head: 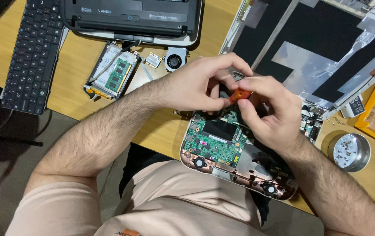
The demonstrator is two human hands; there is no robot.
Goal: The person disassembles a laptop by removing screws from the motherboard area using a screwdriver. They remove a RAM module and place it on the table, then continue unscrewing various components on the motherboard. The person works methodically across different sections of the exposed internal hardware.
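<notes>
Both hands are meeting over the opened laptop base [222, 148]. The right hand [270, 109] is pinching an orange screwdriver handle [239, 95] between curled fingers. The left hand [196, 85], at nine o'clock of it, is curling its fingertips against the same handle. A metal dish of screws [350, 151] is sitting at three o'clock.

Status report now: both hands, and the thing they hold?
Left hand and right hand both pinch orange screwdriver handle. Tip hidden, above open laptop motherboard. Nothing blocking.

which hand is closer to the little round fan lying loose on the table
Left. The left hand is just right of and below the small round fan; the right hand sits farther right, beyond the left hand, over the opened laptop base.
</notes>
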